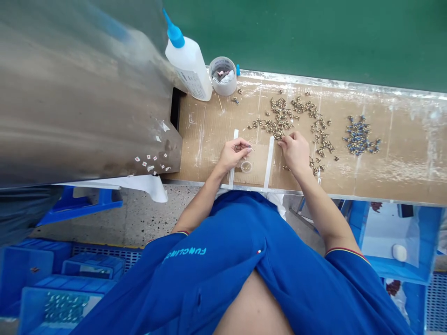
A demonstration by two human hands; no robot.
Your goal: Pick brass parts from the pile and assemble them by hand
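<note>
My left hand (234,153) rests on the brown bench top (384,172), fingers curled in a pinch on something too small to name, just above a small clear round dish (246,166). My right hand (295,150) lies palm down with its fingertips closed at the near edge of a scatter of small brass parts (282,118). Two white tape strips (268,160) run on either side of the dish. A separate heap of bluish-grey parts (359,136) lies to the right.
A white squeeze bottle with a blue nozzle (188,63) and a clear cup (222,75) stand at the back left. A large metal housing (80,88) fills the left. Blue crates (52,288) sit on the floor, another blue bin (398,242) at right.
</note>
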